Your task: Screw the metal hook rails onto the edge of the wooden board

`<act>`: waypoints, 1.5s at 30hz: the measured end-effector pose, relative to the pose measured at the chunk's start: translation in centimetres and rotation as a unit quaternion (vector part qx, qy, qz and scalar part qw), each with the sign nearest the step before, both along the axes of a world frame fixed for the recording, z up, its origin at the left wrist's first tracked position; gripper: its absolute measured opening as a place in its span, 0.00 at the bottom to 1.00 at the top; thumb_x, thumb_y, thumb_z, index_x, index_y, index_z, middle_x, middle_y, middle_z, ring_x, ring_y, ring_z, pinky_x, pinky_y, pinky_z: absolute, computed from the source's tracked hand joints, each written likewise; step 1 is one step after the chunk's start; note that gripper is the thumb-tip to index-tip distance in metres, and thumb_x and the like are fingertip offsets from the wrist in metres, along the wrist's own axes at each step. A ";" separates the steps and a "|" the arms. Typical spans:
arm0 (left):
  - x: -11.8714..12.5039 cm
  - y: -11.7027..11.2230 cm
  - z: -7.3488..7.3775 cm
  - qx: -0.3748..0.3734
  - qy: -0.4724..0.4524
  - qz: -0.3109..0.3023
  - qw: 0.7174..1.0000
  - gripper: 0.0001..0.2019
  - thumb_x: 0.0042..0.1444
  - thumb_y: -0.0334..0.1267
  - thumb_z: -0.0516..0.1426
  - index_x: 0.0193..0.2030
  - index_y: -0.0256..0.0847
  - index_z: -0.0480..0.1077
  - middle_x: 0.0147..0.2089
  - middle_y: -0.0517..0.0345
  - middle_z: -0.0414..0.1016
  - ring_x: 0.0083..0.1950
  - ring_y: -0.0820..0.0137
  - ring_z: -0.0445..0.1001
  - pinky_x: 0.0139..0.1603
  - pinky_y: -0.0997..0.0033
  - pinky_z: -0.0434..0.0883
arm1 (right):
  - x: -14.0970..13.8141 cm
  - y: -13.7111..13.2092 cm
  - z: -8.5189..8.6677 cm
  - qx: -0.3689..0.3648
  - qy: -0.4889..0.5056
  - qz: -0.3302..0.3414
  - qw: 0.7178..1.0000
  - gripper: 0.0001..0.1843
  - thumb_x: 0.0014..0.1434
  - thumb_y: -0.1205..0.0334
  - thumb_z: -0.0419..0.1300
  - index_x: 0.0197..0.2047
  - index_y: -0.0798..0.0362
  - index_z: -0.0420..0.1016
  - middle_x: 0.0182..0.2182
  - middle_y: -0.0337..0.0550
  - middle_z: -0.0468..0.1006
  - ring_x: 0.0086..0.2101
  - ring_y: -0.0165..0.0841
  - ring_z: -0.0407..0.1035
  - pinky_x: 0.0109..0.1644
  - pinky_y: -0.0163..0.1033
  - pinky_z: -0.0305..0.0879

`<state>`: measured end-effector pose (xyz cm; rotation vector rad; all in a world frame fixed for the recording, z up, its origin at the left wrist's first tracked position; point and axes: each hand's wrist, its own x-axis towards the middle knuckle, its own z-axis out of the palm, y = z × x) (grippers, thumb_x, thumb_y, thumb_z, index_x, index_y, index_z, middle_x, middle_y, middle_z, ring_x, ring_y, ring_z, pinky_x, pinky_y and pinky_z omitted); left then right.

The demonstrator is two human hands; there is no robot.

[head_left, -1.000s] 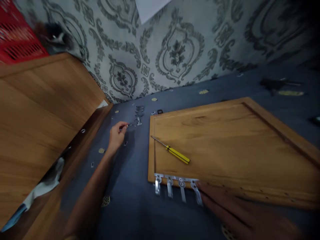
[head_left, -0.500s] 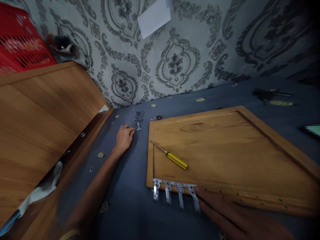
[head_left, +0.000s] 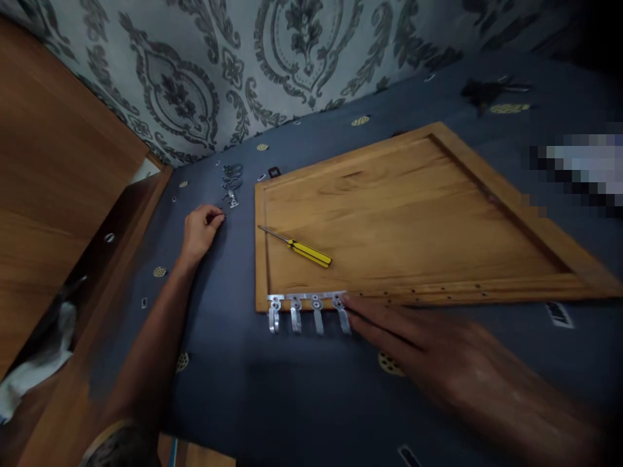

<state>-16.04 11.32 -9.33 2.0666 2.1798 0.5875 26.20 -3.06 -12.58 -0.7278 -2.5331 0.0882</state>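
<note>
My left hand [head_left: 200, 235] is closed in a pinch above the dark blue cloth, just short of a small pile of metal hooks and hardware [head_left: 232, 183]. Whatever its fingertips hold is too small to name. A metal hook rail [head_left: 307, 297] with several hooks lies along the near edge of a wooden panel [head_left: 413, 214]. At the rail's right end, my right hand [head_left: 438, 353] rests its outstretched fingertips on the metal. On the panel's left part lies a screwdriver [head_left: 310, 253] with a yellow and black handle.
A wooden cabinet [head_left: 73, 149] with an open dark gap and white cloth [head_left: 41, 370] stands at left. Patterned wallpaper [head_left: 311, 52] rises behind. A dark tool-like object [head_left: 487, 91] lies at far right. Small holes run along the panel's near edge.
My left hand has drawn slightly back from the hardware pile, still pinched. The right hand stays at the rail's end. The view has tilted down and shifted right, bringing more of that hand in.
</note>
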 end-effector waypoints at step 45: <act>18.7 -8.3 5.8 -0.201 0.053 -0.442 0.872 0.10 0.71 0.32 0.54 0.35 0.40 0.63 0.36 0.60 0.70 0.39 0.68 0.71 0.39 0.68 0.63 | -0.7 -0.4 0.4 -0.034 0.097 -0.011 0.995 0.26 0.68 0.78 0.48 0.64 0.52 0.70 0.58 0.48 0.80 0.44 0.38 0.81 0.45 0.42 0.80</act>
